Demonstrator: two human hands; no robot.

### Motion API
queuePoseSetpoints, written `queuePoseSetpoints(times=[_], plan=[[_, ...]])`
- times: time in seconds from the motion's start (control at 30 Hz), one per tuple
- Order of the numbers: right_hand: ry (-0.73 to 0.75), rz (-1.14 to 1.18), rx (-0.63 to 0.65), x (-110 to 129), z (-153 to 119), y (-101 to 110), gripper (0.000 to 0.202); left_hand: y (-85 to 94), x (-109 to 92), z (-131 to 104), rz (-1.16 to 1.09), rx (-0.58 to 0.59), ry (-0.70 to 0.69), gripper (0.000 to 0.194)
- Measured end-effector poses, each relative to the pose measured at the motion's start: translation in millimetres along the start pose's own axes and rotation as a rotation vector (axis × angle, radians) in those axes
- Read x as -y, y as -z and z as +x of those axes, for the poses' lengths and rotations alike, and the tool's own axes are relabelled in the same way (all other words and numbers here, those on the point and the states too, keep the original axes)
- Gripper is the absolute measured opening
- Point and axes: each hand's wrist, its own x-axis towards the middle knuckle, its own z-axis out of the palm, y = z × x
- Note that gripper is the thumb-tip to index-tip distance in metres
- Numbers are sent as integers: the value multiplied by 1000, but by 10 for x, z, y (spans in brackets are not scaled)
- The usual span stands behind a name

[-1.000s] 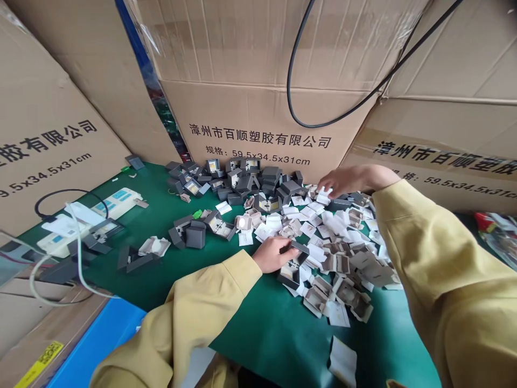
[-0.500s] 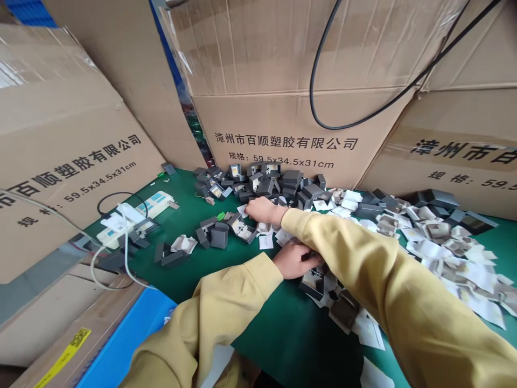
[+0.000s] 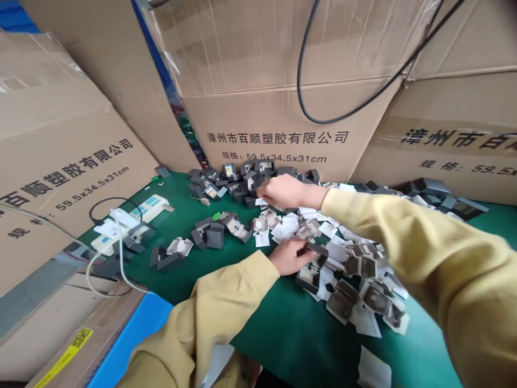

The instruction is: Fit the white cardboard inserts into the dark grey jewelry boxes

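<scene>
My left hand [image 3: 288, 257] is closed on the raised lid of a small dark hinged box [image 3: 310, 276]. That box lies open on the green table, tilted, its pale inside showing. Farther back, my right hand [image 3: 283, 191] reaches over the edge of a heap of similar dark boxes [image 3: 242, 195]. Its fingers are pinched together, with a small white paper piece [image 3: 260, 202] showing beneath them. Crumpled white and grey card inserts [image 3: 288, 226] lie between my two hands.
More dark boxes [image 3: 215, 235] and a loose insert [image 3: 180, 247] lie to the left. A power strip [image 3: 152, 209] with cables stands beyond them. Large cardboard cartons [image 3: 278, 113] wall the back, and a black cable [image 3: 301, 81] hangs before them. Inserts [image 3: 365, 264] spread to the right.
My right hand has moved up and to the right, the white paper piece moving with it. My left hand stays at the open box, whose lid now shows more. The view has shifted slightly.
</scene>
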Motion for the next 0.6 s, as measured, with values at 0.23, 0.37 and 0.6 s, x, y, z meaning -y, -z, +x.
queuePoseSetpoints(times=[0.23, 0.37, 0.6], plan=[[-157, 351, 51, -701, -1169, 207, 24, 11, -46, 50, 34, -115, -37, 20], [-312, 475, 130, -955, -1695, -54, 26, 6, -77, 60, 115, -320, 67, 22], [-456, 405, 34, -1080, -2243, -341, 29, -11, -154, 79, 27, -112, 56, 37]])
